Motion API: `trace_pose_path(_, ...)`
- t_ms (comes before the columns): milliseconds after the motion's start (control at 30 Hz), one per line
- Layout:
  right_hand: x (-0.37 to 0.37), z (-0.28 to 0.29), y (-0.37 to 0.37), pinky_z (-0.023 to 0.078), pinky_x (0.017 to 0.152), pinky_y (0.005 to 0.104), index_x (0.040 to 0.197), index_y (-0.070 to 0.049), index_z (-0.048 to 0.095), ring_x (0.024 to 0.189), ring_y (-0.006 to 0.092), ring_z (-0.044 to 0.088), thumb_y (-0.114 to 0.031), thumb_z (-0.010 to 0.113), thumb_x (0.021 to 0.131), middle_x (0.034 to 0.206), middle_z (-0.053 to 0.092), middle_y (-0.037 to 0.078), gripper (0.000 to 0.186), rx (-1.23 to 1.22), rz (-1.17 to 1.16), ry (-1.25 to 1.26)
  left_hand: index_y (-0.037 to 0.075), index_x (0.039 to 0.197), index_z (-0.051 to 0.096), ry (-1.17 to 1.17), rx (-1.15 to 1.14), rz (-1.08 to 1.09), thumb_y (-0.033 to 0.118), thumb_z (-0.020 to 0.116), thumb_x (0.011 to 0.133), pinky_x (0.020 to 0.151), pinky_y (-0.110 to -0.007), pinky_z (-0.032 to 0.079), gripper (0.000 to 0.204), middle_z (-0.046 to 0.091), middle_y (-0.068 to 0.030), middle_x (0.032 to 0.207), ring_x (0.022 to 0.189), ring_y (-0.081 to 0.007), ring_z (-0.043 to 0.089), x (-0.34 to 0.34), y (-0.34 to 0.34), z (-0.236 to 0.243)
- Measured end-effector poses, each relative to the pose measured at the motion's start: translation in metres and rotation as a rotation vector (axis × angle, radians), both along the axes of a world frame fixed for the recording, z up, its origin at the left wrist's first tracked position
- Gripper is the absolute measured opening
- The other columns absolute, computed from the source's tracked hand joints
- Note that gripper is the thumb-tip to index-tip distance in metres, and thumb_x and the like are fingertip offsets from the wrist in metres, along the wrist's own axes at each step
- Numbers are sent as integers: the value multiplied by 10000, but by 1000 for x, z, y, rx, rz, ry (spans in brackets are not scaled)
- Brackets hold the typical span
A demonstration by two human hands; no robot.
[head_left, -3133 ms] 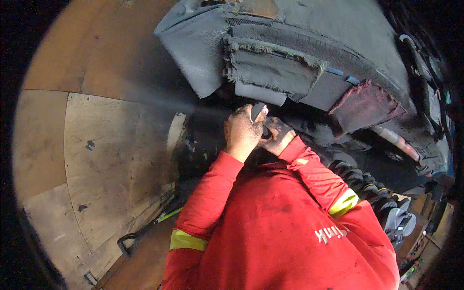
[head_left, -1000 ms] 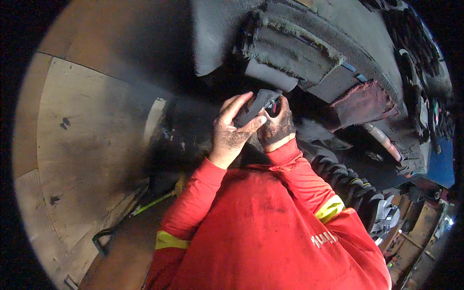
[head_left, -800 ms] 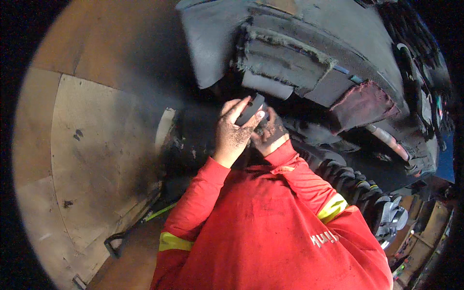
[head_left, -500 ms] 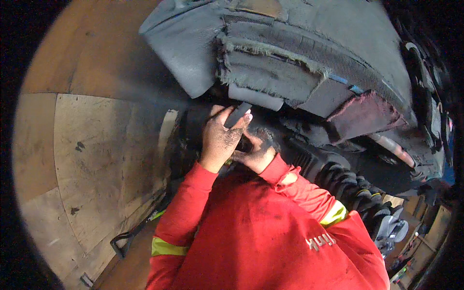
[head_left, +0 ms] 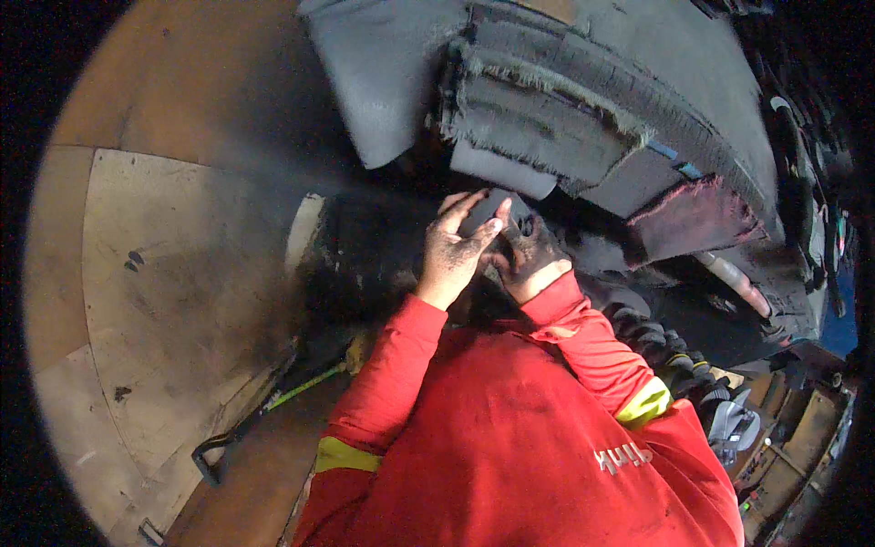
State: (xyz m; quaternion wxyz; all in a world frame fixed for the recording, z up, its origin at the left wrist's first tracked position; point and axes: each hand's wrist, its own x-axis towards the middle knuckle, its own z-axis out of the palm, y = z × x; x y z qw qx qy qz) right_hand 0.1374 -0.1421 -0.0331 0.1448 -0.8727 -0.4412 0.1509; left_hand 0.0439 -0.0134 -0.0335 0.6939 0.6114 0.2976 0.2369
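both hands are working up under the grey frayed upholstery panel [head_left: 547, 128], right at its lower edge. the left hand [head_left: 453, 255] is pinching a small dark flat block [head_left: 483, 211] between thumb and fingertips, holding it up against the dark gap below the pale strip [head_left: 503, 171]. the right hand [head_left: 529, 260], heavily grimed, is sitting just beside and partly behind the left, touching the same block from the other side; its fingers are curled, but i cannot tell whether it is actually gripping the block or only steadying it.

progress, as a judgement: the block is looking like it is at the placement or fitting stage, not seated. it is in the fingers, not visibly fixed to anything, so whatever fastening or seating it needs is reading as not yet done. the panel above is hanging loose and ragged, nothing there is looking finished.

hard to make out:
- the cavity behind the hands is near black, so what the block is going against is not showing.
- right-hand fingertips are hidden by the left hand and the block.
- the block's far face and true shape are hidden.
- the ribbed black hose [head_left: 656, 342] is running off behind the red sleeve [head_left: 583, 337], ends not visible.
- a dark bar tool [head_left: 241, 428] with a green rod [head_left: 305, 387] is lying on the plywood floor [head_left: 173, 273], well apart from both hands, partly in shadow.
- the clutter at the lower right is too small and distorted to identify.
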Motion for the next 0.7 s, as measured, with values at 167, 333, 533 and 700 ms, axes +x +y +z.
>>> trace_pose_path(167,-10,-15,3,544,799,489,1361,-348,522,1038,471,578,-258,712,834,1358,429,304,568,364,77,-387,28,1238,652,-37,291,-2,168,808,814,954,-308,483,473,621,-117,1189,1109,-221,611,-27,1,24)
trace_pose_path(333,-16,-25,15,536,819,483,1288,-253,617,1056,444,582,-335,699,828,1352,441,287,475,394,4,-210,10,1193,668,132,502,39,246,815,812,904,-349,515,471,657,-167,1150,1046,-284,659,-18,7,40)
trace_pose_path(533,-30,-25,20,498,903,503,1400,-148,517,1059,455,591,-378,723,816,1319,508,280,660,365,42,192,16,1021,697,368,773,-42,380,740,853,715,-431,528,404,677,-182,918,832,-377,664,-5,19,42)
trace_pose_path(700,-39,-16,17,497,959,463,1457,-135,455,1127,399,619,-441,742,814,1258,614,227,768,260,37,335,15,895,707,429,848,-11,378,748,834,674,-447,510,370,656,-176,818,761,-379,640,0,23,40)
